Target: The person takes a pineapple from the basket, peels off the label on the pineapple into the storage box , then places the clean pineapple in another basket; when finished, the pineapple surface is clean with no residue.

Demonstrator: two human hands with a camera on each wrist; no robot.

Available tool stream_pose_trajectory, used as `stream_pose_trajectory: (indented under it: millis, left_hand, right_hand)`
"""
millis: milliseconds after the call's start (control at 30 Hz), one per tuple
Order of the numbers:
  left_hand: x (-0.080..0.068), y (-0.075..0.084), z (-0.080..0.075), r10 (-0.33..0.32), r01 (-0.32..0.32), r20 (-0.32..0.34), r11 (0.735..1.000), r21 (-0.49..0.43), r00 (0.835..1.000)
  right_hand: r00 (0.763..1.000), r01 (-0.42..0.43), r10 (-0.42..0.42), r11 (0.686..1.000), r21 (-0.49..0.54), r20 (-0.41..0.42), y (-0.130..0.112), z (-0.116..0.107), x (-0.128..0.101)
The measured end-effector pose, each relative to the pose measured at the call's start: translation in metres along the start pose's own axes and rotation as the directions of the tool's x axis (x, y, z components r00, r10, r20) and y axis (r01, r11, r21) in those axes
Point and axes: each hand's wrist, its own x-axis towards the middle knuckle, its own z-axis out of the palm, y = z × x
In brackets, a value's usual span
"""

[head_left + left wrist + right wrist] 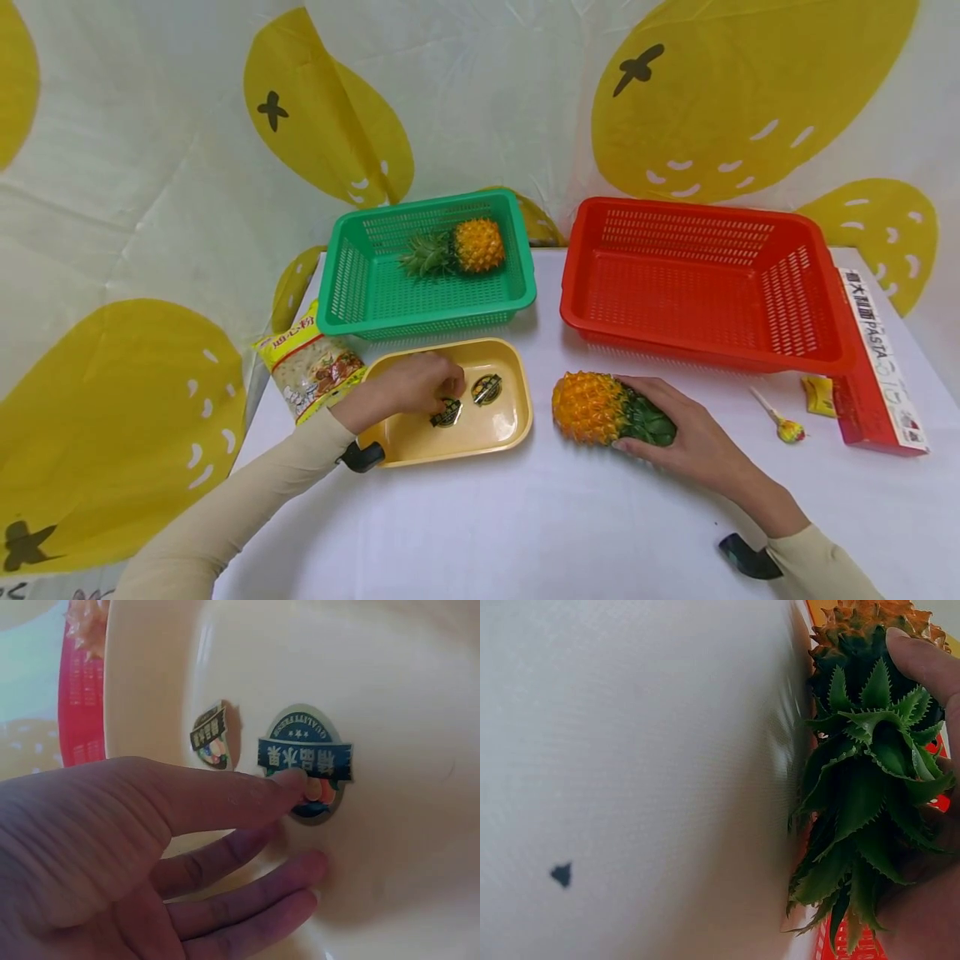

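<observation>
My left hand (416, 383) reaches into a cream tray (513, 417). Its thumb overlaps an oval fruit sticker (304, 731) printed with dark bands and fruit, pinching it; the index fingertip is hidden. A second sticker (487, 389) lies beside it in the tray, an edge curling up. My right hand (693, 433) grips a pineapple (588, 408) lying on its side on the table, thumb and fingers round the green crown (862, 772). The orange body of the fruit points left, toward the tray.
Behind the tray stands a green basket (337, 275) with another pineapple (480, 246) inside. A red basket (675, 292) stands right of it. At left lies a food bag (315, 367); at right are a lollipop (789, 430), a small yellow packet (819, 396) and a pasta box (885, 367).
</observation>
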Motion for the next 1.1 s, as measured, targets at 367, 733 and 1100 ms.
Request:
stream_pose_trajectory:
  millis: [367, 733, 1100]
  left_hand:
    - [-0.002, 0.008, -0.004, -0.054, 0.056, -0.035, 0.997, 0.055, 0.998]
    - [0.031, 0.070, -0.037, 0.120, -0.119, -0.105, 0.993, 0.014, 0.987]
    - [0.066, 0.116, -0.025, 0.180, -0.180, -0.064, 0.984, 0.005, 0.982]
  right_hand:
    - [1.000, -0.007, 0.007, 1.000, -0.010, 0.006, 0.002, 0.001, -0.001]
    - [1.000, 0.005, -0.005, 1.000, -0.001, 0.010, 0.000, -0.002, 0.001]
    - [0.999, -0.026, 0.026, 1.000, 0.002, 0.024, 0.000, -0.002, 0.000]
